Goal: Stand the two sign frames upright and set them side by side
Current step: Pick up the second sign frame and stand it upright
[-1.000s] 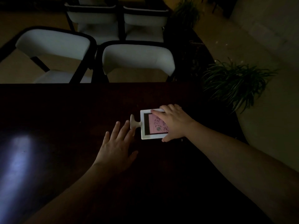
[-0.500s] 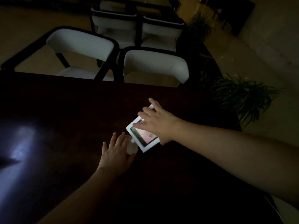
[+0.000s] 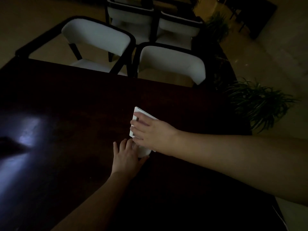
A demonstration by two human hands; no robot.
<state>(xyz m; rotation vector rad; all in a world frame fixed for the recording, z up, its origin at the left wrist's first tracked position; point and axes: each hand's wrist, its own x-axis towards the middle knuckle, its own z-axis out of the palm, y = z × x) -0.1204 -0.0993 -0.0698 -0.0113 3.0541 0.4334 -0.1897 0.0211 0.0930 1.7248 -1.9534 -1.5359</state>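
Sign frame tipped upright; right hand grips, left hand steadies base.

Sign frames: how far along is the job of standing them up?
Nothing looks finished yet. In hand: the right hand tilts one white sign frame up on the dark table while the left hand steadies its round base. Left: settling it upright, then placing the second frame, which is not in view.

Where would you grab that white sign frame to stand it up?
By the flat panel's side edges, coming from the right, as the right hand does on the sign frame. The panel is thin and tilted up; the left hand steadies the round base.
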